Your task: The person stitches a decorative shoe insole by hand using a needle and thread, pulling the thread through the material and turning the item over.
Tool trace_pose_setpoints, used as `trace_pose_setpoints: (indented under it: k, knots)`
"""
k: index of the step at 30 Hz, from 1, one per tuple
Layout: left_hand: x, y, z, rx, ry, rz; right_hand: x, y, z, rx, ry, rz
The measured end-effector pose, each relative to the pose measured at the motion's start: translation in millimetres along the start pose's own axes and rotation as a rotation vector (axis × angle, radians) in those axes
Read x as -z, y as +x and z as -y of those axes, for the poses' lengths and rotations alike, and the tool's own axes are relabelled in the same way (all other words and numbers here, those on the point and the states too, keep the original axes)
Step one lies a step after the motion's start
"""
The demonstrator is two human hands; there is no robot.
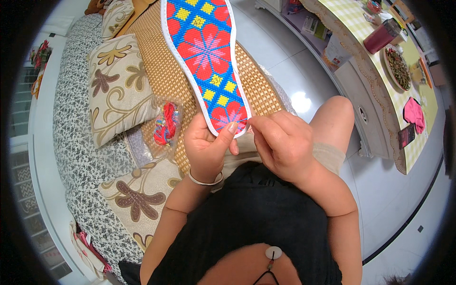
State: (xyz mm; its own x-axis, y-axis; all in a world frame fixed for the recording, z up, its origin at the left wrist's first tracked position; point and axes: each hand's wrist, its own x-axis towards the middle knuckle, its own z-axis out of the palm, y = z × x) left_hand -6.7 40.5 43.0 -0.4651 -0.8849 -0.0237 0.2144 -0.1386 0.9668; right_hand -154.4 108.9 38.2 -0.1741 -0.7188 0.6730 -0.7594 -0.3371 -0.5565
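1. The sofa (71, 118) in a grey floral cover runs along my left.
2. The desk (354, 23) stands to my right, under a pale checked cloth with a scalloped edge.
3. A tan woven mat (154, 50) lies in front of me, stretching away to the far left.
4. Two patterned cushions sit left of me: the far cushion (122, 92) tilts by the mat, and the near cushion (140, 199) is beside my left forearm.
5. The insole (206, 54), blue with red flowers, yellow squares and a white rim, is held up over the mat, heel toward me, its far end cut off by the view.
6. My left hand (207, 146) is clamped on the heel, thumb on top. My right hand (284, 142) has its fingers drawn together at the heel's right edge; I cannot tell what they pinch.
7. A plate (390, 72) of food is on the desk, near a maroon tumbler (381, 36).
8. A bundle of red and multicoloured thread (165, 126) in clear plastic lies left of my left hand.
9. A pink cloth (414, 115) lies just beyond a phone (406, 136) on the desk.
10. A pale bracelet (205, 182) circles my left wrist.
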Motion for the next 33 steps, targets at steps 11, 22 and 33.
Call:
trace_pose_setpoints:
  k: [11,22,33]
  knots:
    - [-0.5,-4.3,6.8,-0.091,0.211,-0.012,0.3,2.9,4.7,0.042,-0.052,0.084]
    - [-2.2,-2.2,12.7,-0.119,0.263,-0.062,-4.9,-3.4,4.0,-0.061,-0.057,0.073]
    - [10.8,3.1,11.8,0.025,-0.255,0.082,-6.0,-4.0,-15.5,-0.836,0.919,-0.005]
